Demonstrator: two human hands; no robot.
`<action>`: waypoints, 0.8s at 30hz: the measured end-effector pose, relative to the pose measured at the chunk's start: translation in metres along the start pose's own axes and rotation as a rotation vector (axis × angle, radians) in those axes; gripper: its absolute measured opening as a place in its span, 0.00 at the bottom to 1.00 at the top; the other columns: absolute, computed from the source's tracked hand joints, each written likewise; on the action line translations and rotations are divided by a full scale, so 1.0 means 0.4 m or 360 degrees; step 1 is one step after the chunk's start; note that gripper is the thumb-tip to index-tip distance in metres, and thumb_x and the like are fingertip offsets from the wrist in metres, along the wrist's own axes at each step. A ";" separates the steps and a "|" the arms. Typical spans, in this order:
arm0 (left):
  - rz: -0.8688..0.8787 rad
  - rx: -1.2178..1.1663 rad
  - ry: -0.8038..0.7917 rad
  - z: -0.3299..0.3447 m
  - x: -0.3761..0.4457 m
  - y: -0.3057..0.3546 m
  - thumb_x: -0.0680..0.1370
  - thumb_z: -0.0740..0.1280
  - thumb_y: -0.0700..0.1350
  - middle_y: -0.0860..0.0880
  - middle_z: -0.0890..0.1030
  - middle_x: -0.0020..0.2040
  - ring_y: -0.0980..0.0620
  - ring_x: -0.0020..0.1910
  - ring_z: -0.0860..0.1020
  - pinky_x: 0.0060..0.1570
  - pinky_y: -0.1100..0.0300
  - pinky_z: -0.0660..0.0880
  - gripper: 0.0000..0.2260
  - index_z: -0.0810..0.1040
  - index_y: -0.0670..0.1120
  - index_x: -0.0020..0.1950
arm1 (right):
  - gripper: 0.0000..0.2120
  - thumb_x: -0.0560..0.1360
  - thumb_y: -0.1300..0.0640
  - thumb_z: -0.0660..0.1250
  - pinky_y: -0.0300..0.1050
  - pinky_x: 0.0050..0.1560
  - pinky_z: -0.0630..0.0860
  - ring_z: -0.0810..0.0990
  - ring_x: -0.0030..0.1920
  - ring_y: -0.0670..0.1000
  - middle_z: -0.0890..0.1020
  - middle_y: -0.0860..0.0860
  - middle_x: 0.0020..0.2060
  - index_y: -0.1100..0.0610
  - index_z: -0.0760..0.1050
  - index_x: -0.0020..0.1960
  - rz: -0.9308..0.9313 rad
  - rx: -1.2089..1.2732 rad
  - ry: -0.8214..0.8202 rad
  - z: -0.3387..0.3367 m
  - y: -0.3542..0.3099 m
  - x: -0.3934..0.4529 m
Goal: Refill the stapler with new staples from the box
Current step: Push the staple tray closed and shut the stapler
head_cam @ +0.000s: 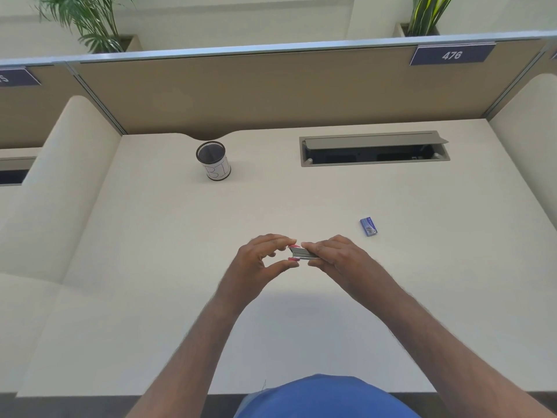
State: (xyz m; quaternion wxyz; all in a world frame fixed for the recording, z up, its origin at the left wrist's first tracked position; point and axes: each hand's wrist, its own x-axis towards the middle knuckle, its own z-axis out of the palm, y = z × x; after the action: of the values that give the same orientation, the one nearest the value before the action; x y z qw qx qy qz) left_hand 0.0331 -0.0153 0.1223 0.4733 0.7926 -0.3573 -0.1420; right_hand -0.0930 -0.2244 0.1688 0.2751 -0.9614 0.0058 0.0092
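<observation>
A small stapler [301, 253], red with a grey metal body, is held above the middle of the cream desk [150, 282]. My right hand [337, 256] grips it from the right and covers most of its length. My left hand [262, 259] pinches its left end between thumb and fingertips. Whether the stapler is hinged apart I cannot tell. The blue staple box [369, 226] lies flat on the desk, to the right of and a little beyond my right hand, apart from both hands.
A black mesh pen cup [213, 160] with a white label stands at the back, left of centre. An open cable hatch [373, 148] is sunk into the desk at the back right. Brown partition walls [271, 92] enclose the desk behind and at both sides.
</observation>
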 end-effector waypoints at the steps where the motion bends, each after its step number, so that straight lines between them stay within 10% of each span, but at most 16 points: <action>1: 0.0001 0.0006 0.0003 0.002 0.001 0.000 0.78 0.82 0.44 0.56 0.87 0.60 0.50 0.57 0.83 0.54 0.58 0.80 0.17 0.88 0.48 0.66 | 0.19 0.86 0.56 0.68 0.44 0.58 0.75 0.79 0.60 0.55 0.87 0.49 0.60 0.55 0.77 0.76 0.0018 0.0001 0.0000 0.002 0.003 0.001; 12: -0.0097 0.0045 0.0005 0.038 0.000 -0.034 0.78 0.81 0.46 0.58 0.86 0.62 0.52 0.58 0.82 0.52 0.70 0.73 0.20 0.85 0.52 0.70 | 0.12 0.80 0.64 0.69 0.42 0.53 0.77 0.75 0.50 0.38 0.82 0.45 0.50 0.53 0.78 0.62 0.0250 0.0275 0.0056 0.065 0.088 0.005; 24: -0.0444 0.0185 -0.0102 0.146 0.002 -0.141 0.80 0.80 0.48 0.54 0.85 0.62 0.52 0.62 0.79 0.59 0.59 0.77 0.21 0.83 0.53 0.72 | 0.07 0.81 0.61 0.73 0.48 0.60 0.82 0.84 0.53 0.48 0.81 0.45 0.52 0.54 0.81 0.59 0.0444 0.0464 0.0007 0.193 0.211 0.021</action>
State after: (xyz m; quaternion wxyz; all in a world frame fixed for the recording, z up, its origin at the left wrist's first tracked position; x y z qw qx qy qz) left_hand 0.0252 -0.0369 0.0444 0.3907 0.8556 -0.2662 -0.2108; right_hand -0.0871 -0.2552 0.0582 0.4074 -0.9013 0.1407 0.0443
